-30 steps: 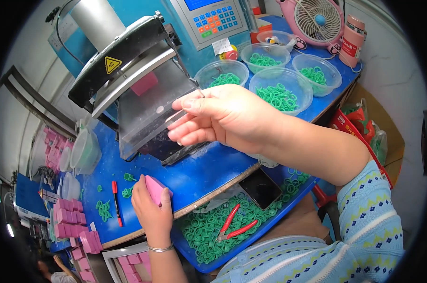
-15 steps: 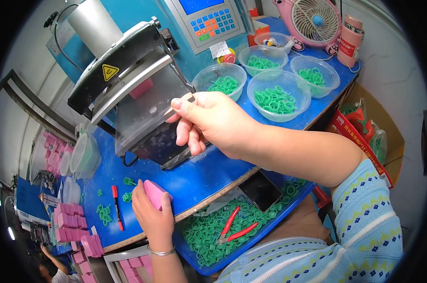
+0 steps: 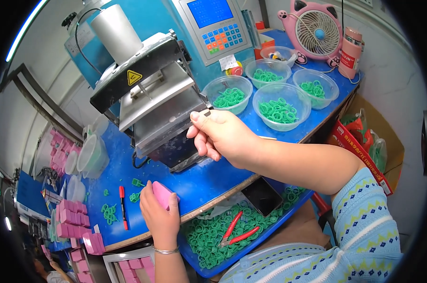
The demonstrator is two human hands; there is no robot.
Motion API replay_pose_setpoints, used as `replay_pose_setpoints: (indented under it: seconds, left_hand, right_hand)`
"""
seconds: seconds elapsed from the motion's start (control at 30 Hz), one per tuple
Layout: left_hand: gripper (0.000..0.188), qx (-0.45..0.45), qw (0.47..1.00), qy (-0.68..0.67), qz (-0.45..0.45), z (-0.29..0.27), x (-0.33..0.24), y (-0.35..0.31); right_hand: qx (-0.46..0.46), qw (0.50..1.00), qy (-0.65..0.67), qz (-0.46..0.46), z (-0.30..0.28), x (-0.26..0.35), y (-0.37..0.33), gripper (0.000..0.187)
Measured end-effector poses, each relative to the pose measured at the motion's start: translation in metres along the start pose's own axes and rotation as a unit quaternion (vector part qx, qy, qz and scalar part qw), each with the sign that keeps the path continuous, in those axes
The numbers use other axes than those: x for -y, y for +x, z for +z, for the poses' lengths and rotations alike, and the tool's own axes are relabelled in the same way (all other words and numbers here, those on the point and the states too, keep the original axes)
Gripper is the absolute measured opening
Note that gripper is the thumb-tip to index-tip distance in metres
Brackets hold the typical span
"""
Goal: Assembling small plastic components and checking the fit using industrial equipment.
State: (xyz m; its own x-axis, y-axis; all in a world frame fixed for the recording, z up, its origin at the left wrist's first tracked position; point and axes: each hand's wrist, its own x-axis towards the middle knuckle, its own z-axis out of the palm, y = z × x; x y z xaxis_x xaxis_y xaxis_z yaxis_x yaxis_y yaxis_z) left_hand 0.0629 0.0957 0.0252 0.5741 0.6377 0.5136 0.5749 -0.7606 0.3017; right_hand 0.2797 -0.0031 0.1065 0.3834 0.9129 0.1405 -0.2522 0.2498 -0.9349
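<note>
My left hand is closed around a smooth pink block at the front edge of the blue table. My right hand is raised at the right front corner of a press machine, thumb and forefinger pinched beside a small dark piece; what they grip is mostly hidden. The other fingers curl below. The press has a metal plate tilted under its black head and a grey see-through front. A red marker and loose green plastic pieces lie left of the block.
Clear bowls of green rings stand right of the press, near a pink fan and a pink flask. Below the table edge, a blue tray holds green rings, red-handled pliers and a phone. Pink blocks are stacked at left.
The view has shifted, so most things sit further right and lower. The press's metal plate shows more, and a pink shape seen at the press is out of sight. Both hands keep their grips.
</note>
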Motion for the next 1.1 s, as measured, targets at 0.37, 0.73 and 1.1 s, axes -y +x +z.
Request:
replay_pose_setpoints:
  seconds: [0.37,0.73,1.1]
  left_hand:
    - [0.066,-0.004,1.000,0.002,0.000,0.001,-0.001,0.001]
    - [0.086,-0.026,0.999,-0.036,-0.031,0.001,-0.003,0.001]
    - [0.103,-0.009,0.988,-0.142,-0.058,-0.002,0.014,-0.001]
  right_hand:
    - [0.021,0.990,0.084,0.110,-0.007,0.008,0.021,0.045]
    - [0.029,0.989,0.102,0.104,-0.011,0.006,0.030,0.046]
    - [-0.004,0.989,0.038,0.141,-0.006,0.013,0.032,0.048]
